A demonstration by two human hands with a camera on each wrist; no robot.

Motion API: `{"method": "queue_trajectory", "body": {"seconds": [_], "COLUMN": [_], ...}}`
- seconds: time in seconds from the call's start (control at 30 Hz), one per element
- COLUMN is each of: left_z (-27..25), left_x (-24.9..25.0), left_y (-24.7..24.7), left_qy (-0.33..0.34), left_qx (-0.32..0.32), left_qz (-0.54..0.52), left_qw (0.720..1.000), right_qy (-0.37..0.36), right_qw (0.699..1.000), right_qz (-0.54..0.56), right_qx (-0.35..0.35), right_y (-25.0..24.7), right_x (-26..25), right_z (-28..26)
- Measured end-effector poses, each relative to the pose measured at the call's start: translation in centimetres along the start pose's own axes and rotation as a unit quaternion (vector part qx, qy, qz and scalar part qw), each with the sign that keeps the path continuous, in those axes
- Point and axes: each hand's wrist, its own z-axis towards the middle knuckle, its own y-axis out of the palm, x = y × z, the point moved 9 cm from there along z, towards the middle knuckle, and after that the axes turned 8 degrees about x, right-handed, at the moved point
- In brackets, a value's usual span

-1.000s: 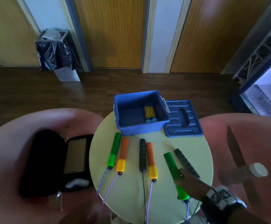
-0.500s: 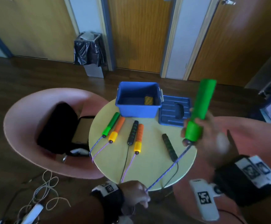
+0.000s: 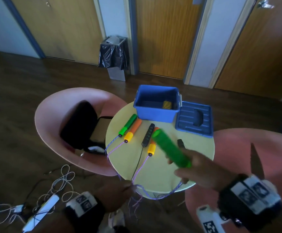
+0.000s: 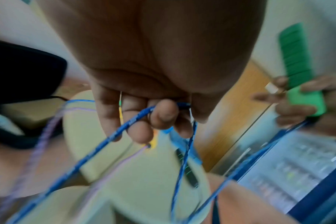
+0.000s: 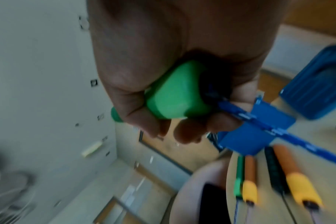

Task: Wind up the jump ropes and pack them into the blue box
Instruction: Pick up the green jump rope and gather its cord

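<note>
My right hand point(image 3: 195, 169) grips a green jump-rope handle point(image 3: 171, 147) above the round table point(image 3: 202, 150), its free end tilted toward the blue box point(image 3: 155, 113). The same green handle point(image 5: 175, 94) fills my right fist point(image 5: 175, 121) in the right wrist view. The handle's blue cord point(image 4: 128, 121) runs to my left hand point(image 3: 118, 190) below the table's near edge, where my curled left-hand fingers point(image 4: 159, 115) hold it. On the table lie a green handle point(image 3: 127, 124), two orange-and-yellow handles point(image 3: 133, 131), and two black handles point(image 3: 147, 135). A wound yellow rope point(image 3: 167, 105) sits in the box.
The blue lid point(image 3: 194, 118) lies right of the box. Pink chairs flank the table; the left chair point(image 3: 52, 118) holds a black bag point(image 3: 78, 125). White cables and a power strip point(image 3: 41, 211) lie on the floor at lower left. A bin point(image 3: 113, 54) stands by the doors.
My right hand lifted the green handle off the table, raised it upright, then tipped it down toward the box. My left hand came into view and took hold of the cord.
</note>
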Motion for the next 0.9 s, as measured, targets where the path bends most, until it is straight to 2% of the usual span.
{"method": "queue_trajectory", "body": {"seconds": [0.07, 0.13, 0.17, 0.2, 0.27, 0.33, 0.4, 0.43, 0.5, 0.53, 0.57, 0.6, 0.67, 0.73, 0.83, 0.9], "left_z": [2.2, 3.4, 3.5, 3.8, 4.2, 3.4, 1.2, -0.3, -4.1, -6.1, -8.1, -9.7, -10.6, -8.9, -4.0, -0.6], "left_x": [4.0, 6.7, 7.4, 7.2, 5.1, 1.2, -3.2, -5.4, -10.3, -13.1, -15.4, -17.8, -19.2, -16.1, -6.4, 0.3], "left_y": [-2.3, -4.2, -4.4, -4.0, -4.5, -2.5, -0.3, 0.9, 3.8, 5.3, 6.4, 7.8, 8.9, 8.0, 3.2, 0.3], "left_qy": [0.056, 0.061, 0.105, 0.095, 0.045, -0.036, -0.095, -0.127, -0.202, -0.239, -0.277, -0.317, -0.337, -0.316, -0.221, -0.139], "left_qx": [0.047, 0.035, 0.027, -0.005, 0.054, 0.039, 0.012, -0.006, -0.045, -0.060, -0.078, -0.086, -0.073, -0.069, -0.046, -0.018], "left_qz": [-0.013, -0.062, -0.059, -0.077, -0.103, -0.114, -0.083, -0.069, -0.051, -0.037, -0.018, -0.027, -0.048, -0.080, -0.084, -0.141], "left_qw": [0.997, 0.996, 0.992, 0.992, 0.992, 0.992, 0.992, 0.990, 0.977, 0.968, 0.958, 0.944, 0.937, 0.943, 0.971, 0.980], "right_qy": [0.024, 0.032, 0.034, 0.035, 0.037, 0.039, 0.043, 0.039, 0.023, 0.014, 0.011, 0.015, 0.021, 0.017, 0.033, 0.056], "right_qw": [0.991, 0.972, 0.966, 0.964, 0.975, 0.993, 0.989, 0.970, 0.903, 0.870, 0.850, 0.843, 0.852, 0.876, 0.939, 0.970], "right_qz": [-0.057, -0.108, -0.132, -0.148, -0.118, -0.009, 0.140, 0.210, 0.327, 0.359, 0.371, 0.365, 0.341, 0.304, 0.239, 0.191], "right_qx": [-0.122, -0.206, -0.221, -0.217, -0.187, -0.114, 0.031, 0.119, 0.277, 0.337, 0.374, 0.395, 0.397, 0.374, 0.243, 0.139], "right_y": [4.7, 7.5, 7.8, 7.4, 5.4, 1.9, -3.6, -6.6, -12.2, -14.3, -15.6, -16.4, -16.3, -15.0, -10.1, -5.9], "right_x": [0.4, 0.3, 0.4, 0.6, 0.9, 1.3, 2.3, 3.1, 5.0, 6.1, 6.9, 7.7, 8.5, 8.3, 6.9, 6.1], "right_z": [0.6, 0.8, 1.0, 1.3, 1.4, 1.4, 1.0, 0.6, -1.0, -1.8, -2.5, -2.9, -3.0, -2.9, -1.5, -0.4]}}
